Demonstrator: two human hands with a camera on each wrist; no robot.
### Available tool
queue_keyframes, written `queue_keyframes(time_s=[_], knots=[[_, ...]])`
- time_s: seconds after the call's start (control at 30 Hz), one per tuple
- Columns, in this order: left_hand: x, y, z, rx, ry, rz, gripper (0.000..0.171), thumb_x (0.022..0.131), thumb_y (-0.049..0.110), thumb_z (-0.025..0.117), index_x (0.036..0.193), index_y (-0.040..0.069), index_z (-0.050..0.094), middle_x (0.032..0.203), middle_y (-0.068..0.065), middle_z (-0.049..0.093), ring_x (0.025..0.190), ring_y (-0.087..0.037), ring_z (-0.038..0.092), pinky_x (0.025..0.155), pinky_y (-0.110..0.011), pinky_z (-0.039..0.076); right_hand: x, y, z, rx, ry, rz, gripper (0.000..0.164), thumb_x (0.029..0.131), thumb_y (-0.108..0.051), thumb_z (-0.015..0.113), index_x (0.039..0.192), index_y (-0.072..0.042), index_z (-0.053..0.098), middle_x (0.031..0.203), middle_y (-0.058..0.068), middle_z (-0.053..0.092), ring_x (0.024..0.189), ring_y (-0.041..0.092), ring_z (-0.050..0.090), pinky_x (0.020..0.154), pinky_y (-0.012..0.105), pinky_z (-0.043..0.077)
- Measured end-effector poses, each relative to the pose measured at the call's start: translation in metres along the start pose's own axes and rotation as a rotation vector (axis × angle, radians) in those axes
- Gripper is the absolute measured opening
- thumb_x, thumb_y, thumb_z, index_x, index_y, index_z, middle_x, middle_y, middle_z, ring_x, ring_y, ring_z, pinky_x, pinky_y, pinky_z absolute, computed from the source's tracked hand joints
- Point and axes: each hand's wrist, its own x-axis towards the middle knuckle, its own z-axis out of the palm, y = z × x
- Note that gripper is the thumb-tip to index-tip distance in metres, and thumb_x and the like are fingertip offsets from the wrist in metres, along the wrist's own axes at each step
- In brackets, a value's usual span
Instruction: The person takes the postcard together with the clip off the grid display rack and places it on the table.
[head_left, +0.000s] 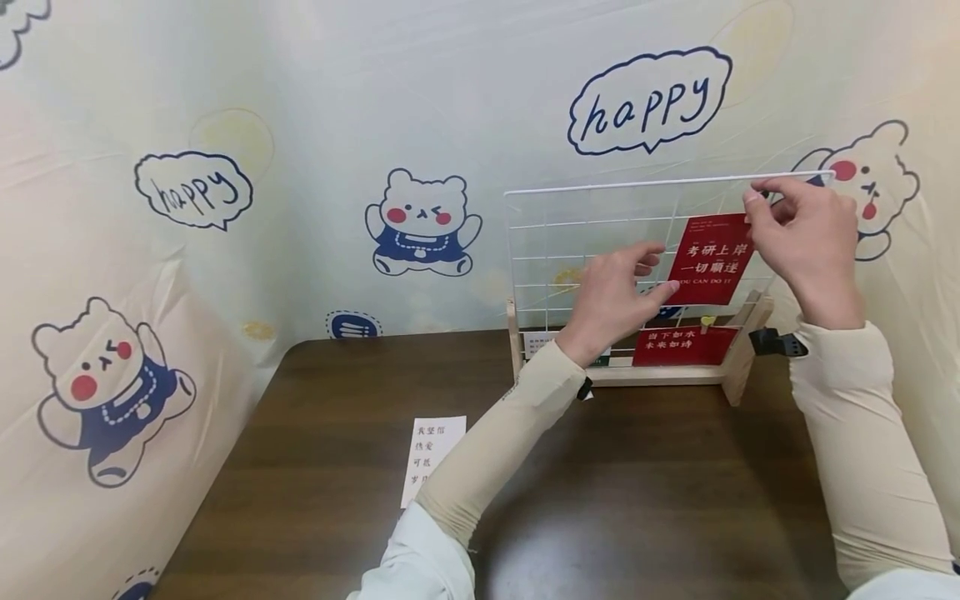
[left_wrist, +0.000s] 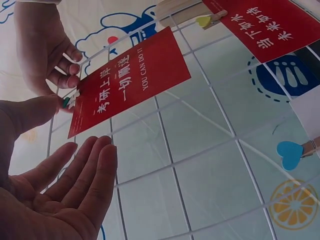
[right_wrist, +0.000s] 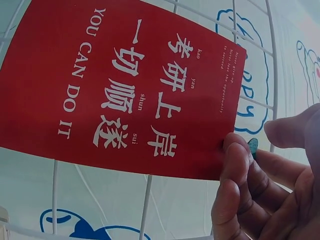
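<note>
A red card (head_left: 710,260) with white lettering lies against the upper right of a white wire grid (head_left: 600,225) on a wooden stand (head_left: 660,377). At the card's upper right corner, my right hand (head_left: 810,237) pinches a small green-topped clothespin (right_wrist: 253,146), which its fingers largely cover. Left of the card, my left hand (head_left: 617,293) has its fingers loosely extended, thumb near the card's lower left edge. In the left wrist view, that hand (left_wrist: 65,190) is palm up beside the card with nothing in it. A second red card (head_left: 686,346) hangs below, under a yellow heart clothespin (head_left: 707,322).
A white card with writing (head_left: 427,450) lies on the dark wooden table (head_left: 637,500), partly behind my left forearm. Another pale card (head_left: 538,343) is low on the grid's left. A blue heart clothespin (left_wrist: 290,155) shows there. Behind the stand hangs a patterned curtain (head_left: 300,167).
</note>
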Motion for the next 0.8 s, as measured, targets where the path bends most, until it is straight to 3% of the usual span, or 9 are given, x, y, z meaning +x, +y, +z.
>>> queue_keyframes(time_s=[0.27, 0.57, 0.8], knots=[[0.006, 0.007, 0.005, 0.076, -0.023, -0.030, 0.059, 0.093, 0.041, 0.076, 0.146, 0.023, 0.060, 0.136, 0.007, 0.072, 0.113, -0.007, 0.072, 0.095, -0.019, 0.054, 0.000, 0.002, 0.000, -0.009, 0.010, -0.011, 0.046, 0.102, -0.041, 0.051, 0.136, -0.015, 0.071, 0.060, -0.042, 0.041, 0.064, -0.007, 0.045, 0.050, 0.023, 0.037], [0.015, 0.017, 0.013, 0.103, -0.038, -0.060, 0.061, 0.093, 0.042, 0.075, 0.148, 0.020, 0.058, 0.135, 0.006, 0.072, 0.109, -0.005, 0.072, 0.087, -0.017, 0.056, 0.000, 0.002, 0.001, -0.007, 0.005, -0.030, 0.046, 0.102, -0.036, 0.047, 0.134, -0.014, 0.072, 0.053, -0.043, 0.040, 0.064, -0.003, 0.045, 0.052, 0.027, 0.035], [0.019, 0.022, 0.018, 0.109, -0.035, -0.044, 0.061, 0.094, 0.041, 0.075, 0.147, 0.018, 0.059, 0.131, 0.004, 0.074, 0.104, -0.005, 0.071, 0.083, -0.018, 0.057, -0.002, 0.004, 0.002, -0.003, 0.017, -0.033, 0.045, 0.102, -0.033, 0.046, 0.134, -0.014, 0.071, 0.051, -0.041, 0.040, 0.062, 0.001, 0.044, 0.052, 0.029, 0.033]])
